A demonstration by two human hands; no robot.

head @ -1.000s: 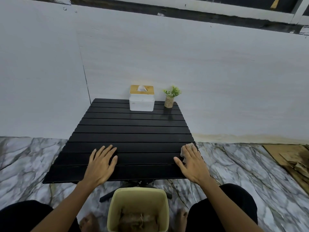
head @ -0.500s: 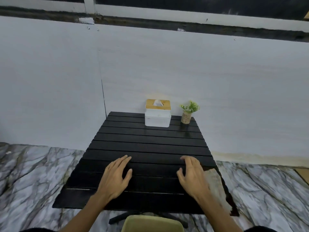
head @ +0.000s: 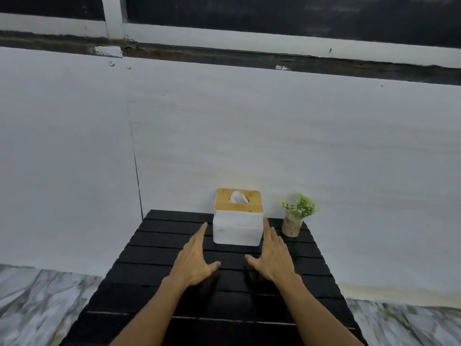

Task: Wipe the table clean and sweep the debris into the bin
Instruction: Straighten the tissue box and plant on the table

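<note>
The black slatted table (head: 154, 255) stretches from me to the white wall. At its far end stands a white tissue box (head: 237, 229) with a wooden lid and a tissue poking out. My left hand (head: 195, 260) reaches forward with straight fingers, its fingertips just left of the box. My right hand (head: 273, 253) mirrors it on the box's right side, fingers straight. Both hands hold nothing and I cannot tell whether they touch the box. The bin and the cloth are out of view.
A small green plant in a pale pot (head: 294, 218) stands right of the tissue box, close to my right fingertips. The white wall (head: 249, 136) rises directly behind the table. Marble-patterned floor (head: 37, 303) lies on both sides.
Both hands moved from the near part of the table forward to either side of the tissue box. My right hand left the cloth behind. The view tilted up, and the bin dropped out of sight.
</note>
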